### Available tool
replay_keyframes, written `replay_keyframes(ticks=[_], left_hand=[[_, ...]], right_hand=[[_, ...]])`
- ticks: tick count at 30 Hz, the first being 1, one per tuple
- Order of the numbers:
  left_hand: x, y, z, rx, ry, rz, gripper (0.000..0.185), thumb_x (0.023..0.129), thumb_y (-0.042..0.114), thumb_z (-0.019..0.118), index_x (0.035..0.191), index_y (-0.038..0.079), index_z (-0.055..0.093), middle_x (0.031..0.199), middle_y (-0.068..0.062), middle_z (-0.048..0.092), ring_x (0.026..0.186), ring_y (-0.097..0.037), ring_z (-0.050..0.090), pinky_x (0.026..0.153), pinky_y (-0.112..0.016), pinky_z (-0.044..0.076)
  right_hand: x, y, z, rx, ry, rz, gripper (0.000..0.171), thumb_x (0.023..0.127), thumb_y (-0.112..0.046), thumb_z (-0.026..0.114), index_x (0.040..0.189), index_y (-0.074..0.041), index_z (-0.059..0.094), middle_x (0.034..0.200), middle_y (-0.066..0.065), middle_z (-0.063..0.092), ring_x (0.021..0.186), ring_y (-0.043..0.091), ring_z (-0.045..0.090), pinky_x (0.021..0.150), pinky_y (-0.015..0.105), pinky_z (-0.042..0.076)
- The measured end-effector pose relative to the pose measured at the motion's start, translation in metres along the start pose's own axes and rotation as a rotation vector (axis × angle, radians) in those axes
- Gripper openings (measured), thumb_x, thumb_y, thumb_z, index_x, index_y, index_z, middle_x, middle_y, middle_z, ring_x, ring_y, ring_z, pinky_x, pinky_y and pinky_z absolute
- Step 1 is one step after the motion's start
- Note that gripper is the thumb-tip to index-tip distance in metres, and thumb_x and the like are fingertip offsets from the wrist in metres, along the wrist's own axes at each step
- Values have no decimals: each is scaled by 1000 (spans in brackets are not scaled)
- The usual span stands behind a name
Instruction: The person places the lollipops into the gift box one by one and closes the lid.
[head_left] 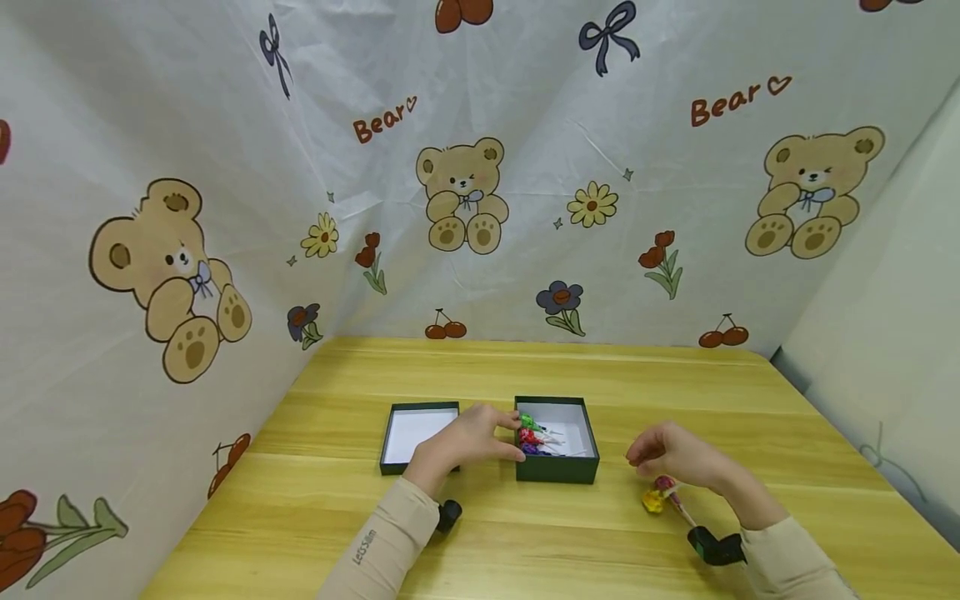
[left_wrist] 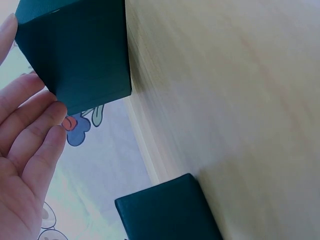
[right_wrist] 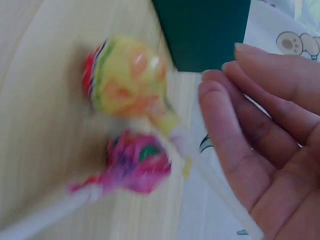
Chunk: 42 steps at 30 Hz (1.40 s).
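Wooden surface [head_left: 525,533] carries green box [head_left: 557,467]; left hand [head_left: 468,437] steadies its wall with straight fingers. Right hand [head_left: 675,454], grip relaxed and empty, hovers over yellow lollipop [head_left: 652,500] and pink lollipop [head_left: 664,482]. Risk: sticks lie crossed, so picking one may drag the other.

"Bear" with a small heart stands twice on the cartoon backdrop cloth [head_left: 525,125], at eleven and one o'clock. The left sleeve [head_left: 382,546] reads "Let's Slim", seven o'clock.

Matt dark-green card box [head_left: 557,468] on a smooth, grained wooden table [head_left: 525,542]; lollipops [right_wrist: 131,85] in glossy crinkled wrappers
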<state>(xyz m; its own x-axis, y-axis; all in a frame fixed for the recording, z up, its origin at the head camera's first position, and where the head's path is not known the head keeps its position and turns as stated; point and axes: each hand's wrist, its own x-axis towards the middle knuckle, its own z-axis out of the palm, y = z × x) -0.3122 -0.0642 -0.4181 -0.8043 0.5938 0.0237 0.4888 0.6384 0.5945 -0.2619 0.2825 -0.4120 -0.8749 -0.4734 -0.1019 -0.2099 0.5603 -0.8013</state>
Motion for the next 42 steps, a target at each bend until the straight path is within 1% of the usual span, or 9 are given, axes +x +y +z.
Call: replay_keyframes(ticks=[3,9,12,22,27,30,34,38,42], left_hand=[[0,0,0,7,0,2,53,85,35,81,130,9,68,147,-4,56,141,-26,48,109,-37,48],[0,0,1,9,4,12,53,85,35,81,129,10,69,146,-4,56,140,-26,49,106,-34,50],[0,-1,1,7,8,13,53,84,35,81,129,9,69,146,-4,57,140,-26,49,109,-37,48],[-1,-2,4,17,10,12,53,84,36,81,129,10,69,145,-2,57,139,-25,50,110,-38,47],[0,-2,4,18,13,14,53,84,36,81,129,10,69,145,-3,58,139,-26,50,109,-38,48],[0,-2,4,18,15,15,53,84,36,81,129,10,69,145,-3,58,139,-25,50,109,-38,48],[0,-3,5,15,10,10,52,84,36,81,129,11,69,145,-3,57,139,-25,50,110,-39,47],[0,-2,5,7,6,6,52,85,36,80,129,11,69,146,-3,57,140,-25,49,110,-39,47],[0,-1,4,3,4,3,53,85,36,80,130,10,68,147,-3,56,140,-25,49,110,-39,47]], right_hand=[[-4,6,-3,0,-21,27,18,91,1,68,105,13,67,97,20,71,81,21,68,69,33,60],[-9,12,-4,38,-45,54,18,91,2,68,105,13,67,96,19,71,76,17,66,65,31,58],[-11,14,-4,18,-41,38,18,90,2,68,105,13,67,98,19,71,78,16,66,66,30,58],[-21,19,-4,-9,-44,-10,23,86,5,69,108,14,68,101,20,71,84,11,67,70,24,58],[-26,21,-3,-26,-40,-55,26,88,1,71,111,13,68,106,23,71,88,10,68,72,22,57],[-29,25,-2,3,-40,-67,29,90,0,69,115,15,66,110,27,70,91,10,69,73,23,58],[-34,30,2,20,-19,-61,30,90,0,69,116,15,66,110,26,70,91,5,68,73,23,58],[-38,29,6,-19,21,-76,29,88,0,72,114,12,69,109,23,71,91,1,65,74,21,57],[-40,28,10,-68,45,-111,31,86,-1,75,113,11,70,111,25,70,92,5,67,75,21,57]])
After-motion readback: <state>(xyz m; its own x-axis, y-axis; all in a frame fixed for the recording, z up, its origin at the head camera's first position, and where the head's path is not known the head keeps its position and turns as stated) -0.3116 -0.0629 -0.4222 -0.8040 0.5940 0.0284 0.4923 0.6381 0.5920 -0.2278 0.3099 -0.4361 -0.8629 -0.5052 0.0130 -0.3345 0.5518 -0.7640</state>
